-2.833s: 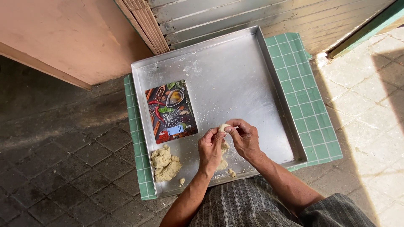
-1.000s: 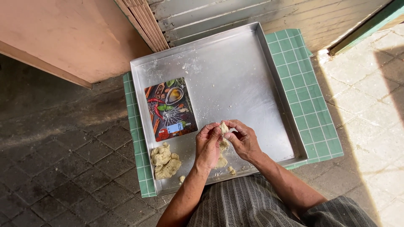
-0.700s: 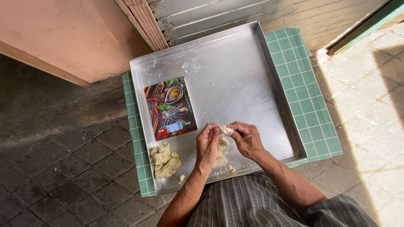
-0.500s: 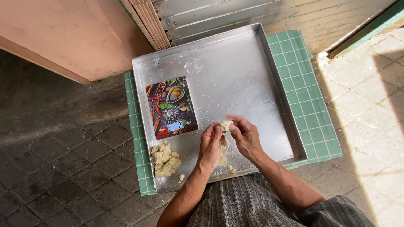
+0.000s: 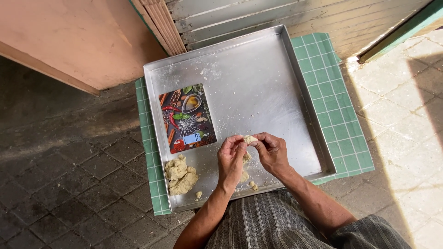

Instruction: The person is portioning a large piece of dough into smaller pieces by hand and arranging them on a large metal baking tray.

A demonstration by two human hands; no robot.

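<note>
Left hand (image 5: 231, 157) and right hand (image 5: 271, 151) meet over the near part of a metal tray (image 5: 258, 87), fingertips of both pinched together on a small piece of dough (image 5: 249, 139) held just above the tray floor. A larger dough lump (image 5: 180, 176) lies in the tray's near left corner, just below a flat kitchen scale (image 5: 187, 117) with a printed top; a green checked mat (image 5: 344, 115) lies under the tray

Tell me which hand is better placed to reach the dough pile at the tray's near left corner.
Left. The left hand lies nearer the dough pile on the metal tray, with bare tray between. The right hand would have to cross over it. Both pinch the small dough piece.
</note>
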